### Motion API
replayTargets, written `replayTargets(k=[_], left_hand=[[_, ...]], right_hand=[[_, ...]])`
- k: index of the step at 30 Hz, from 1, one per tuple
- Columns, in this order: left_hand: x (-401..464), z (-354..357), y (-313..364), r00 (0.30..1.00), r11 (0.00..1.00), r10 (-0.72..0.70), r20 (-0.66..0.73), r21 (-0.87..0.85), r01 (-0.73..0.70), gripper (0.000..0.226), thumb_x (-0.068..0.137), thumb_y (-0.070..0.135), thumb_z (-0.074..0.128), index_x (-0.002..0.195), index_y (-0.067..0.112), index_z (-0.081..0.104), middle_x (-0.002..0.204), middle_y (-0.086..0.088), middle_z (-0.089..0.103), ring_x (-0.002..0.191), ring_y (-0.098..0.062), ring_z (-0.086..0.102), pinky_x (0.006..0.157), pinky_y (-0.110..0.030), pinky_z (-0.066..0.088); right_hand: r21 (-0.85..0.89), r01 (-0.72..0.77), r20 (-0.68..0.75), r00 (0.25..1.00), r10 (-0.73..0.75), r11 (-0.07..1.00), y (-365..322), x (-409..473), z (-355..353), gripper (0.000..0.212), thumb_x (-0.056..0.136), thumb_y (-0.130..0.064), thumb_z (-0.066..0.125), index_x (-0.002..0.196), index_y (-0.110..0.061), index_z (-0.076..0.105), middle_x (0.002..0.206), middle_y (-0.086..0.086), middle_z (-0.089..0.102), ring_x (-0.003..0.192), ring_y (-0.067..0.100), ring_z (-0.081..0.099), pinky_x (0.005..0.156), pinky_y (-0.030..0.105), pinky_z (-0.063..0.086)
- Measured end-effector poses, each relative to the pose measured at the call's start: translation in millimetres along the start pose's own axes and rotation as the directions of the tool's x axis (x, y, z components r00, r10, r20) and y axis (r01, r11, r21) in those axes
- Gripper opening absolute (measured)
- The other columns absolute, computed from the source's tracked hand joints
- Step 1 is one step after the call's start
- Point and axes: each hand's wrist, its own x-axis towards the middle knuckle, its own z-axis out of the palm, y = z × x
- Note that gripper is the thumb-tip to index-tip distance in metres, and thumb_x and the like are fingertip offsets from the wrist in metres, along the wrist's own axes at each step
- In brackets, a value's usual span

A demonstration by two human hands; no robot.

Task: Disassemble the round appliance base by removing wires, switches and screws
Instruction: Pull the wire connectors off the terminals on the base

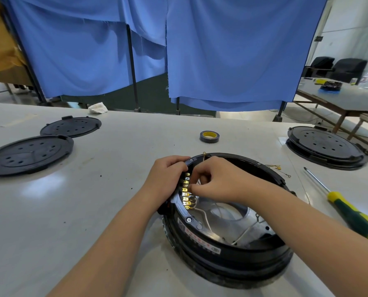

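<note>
Gripping first: our left hand (167,179) curls over the outer left rim of the round black plastic appliance base (232,249), thumb side at the rim top, steadying it. Just right of it, on the inner wall, runs the row of brass spade terminals (186,190), long axis rim-top to floor, slanting toward us. Our right hand (217,181) reaches in from the right, fingertips pinched at a terminal mid-row; whether they grasp a connector or a thin white wire (202,213) we can't tell. Right hand is nearer the row, so we judge the pull goes rightward, away from the wall, into the base's hollow. Farther right on the grey table (114,168) lies the green-and-yellow-handled screwdriver (350,213), well apart, untouched.
</note>
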Motion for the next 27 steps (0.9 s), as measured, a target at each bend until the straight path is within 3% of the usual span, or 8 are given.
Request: replayTargets(k=[3,7,17,20,27], left_hand=[[-0.3,-0.2,-0.5,1.0,1.0,-0.003,0.003,-0.001,0.003,0.032,0.086,0.002,0.051,0.092,0.026,0.071,0.093,0.002,0.072,0.09,-0.014,0.066,0.074,-0.022,0.05],[0.3,-0.2,-1.2,1.0,1.0,-0.003,-0.006,-0.003,0.003,0.032,0.085,0.001,0.051,0.093,0.025,0.071,0.096,0.0,0.072,0.093,-0.017,0.066,0.082,-0.03,0.052],[2.0,0.6,-2.3,1.0,1.0,0.011,-0.004,-0.029,-0.011,0.035,0.083,-0.002,0.052,0.087,0.027,0.071,0.092,0.002,0.072,0.091,-0.016,0.066,0.078,-0.025,0.05],[2.0,0.4,-2.5,1.0,1.0,0.011,-0.007,-0.026,-0.011,0.033,0.084,-0.002,0.052,0.092,0.023,0.072,0.095,-0.001,0.072,0.094,-0.018,0.066,0.083,-0.028,0.051],[1.7,0.1,-2.1,1.0,1.0,0.015,-0.002,-0.011,-0.016,0.032,0.085,0.0,0.051,0.094,0.024,0.071,0.093,0.005,0.07,0.091,-0.012,0.065,0.075,-0.02,0.049]], right_hand=[[0.013,-0.006,0.002,1.0,0.006,1.0,-1.2,0.7,0.2,0.013,0.076,-0.018,0.065,0.063,-0.022,0.064,0.041,-0.014,0.048,0.041,-0.001,0.041,0.043,0.01,0.032],[0.012,-0.026,0.02,0.999,0.026,1.0,-1.4,1.3,0.5,0.01,0.076,-0.017,0.063,0.067,-0.016,0.064,0.04,-0.015,0.047,0.04,-0.001,0.042,0.041,0.009,0.032],[-0.05,-0.075,0.021,0.997,0.076,0.996,-6.9,3.6,2.8,0.013,0.071,-0.023,0.062,0.071,-0.009,0.062,0.054,-0.004,0.051,0.052,0.011,0.045,0.053,0.028,0.039],[-0.063,-0.077,0.017,0.997,0.079,0.995,-7.3,3.7,3.6,0.018,0.071,-0.023,0.061,0.074,-0.005,0.062,0.059,0.001,0.053,0.054,0.013,0.046,0.054,0.03,0.039],[-0.084,-0.087,-0.008,0.996,0.087,0.993,-7.3,3.8,4.2,0.015,0.071,-0.025,0.061,0.073,-0.01,0.064,0.055,-0.004,0.051,0.052,0.011,0.046,0.053,0.028,0.039]])
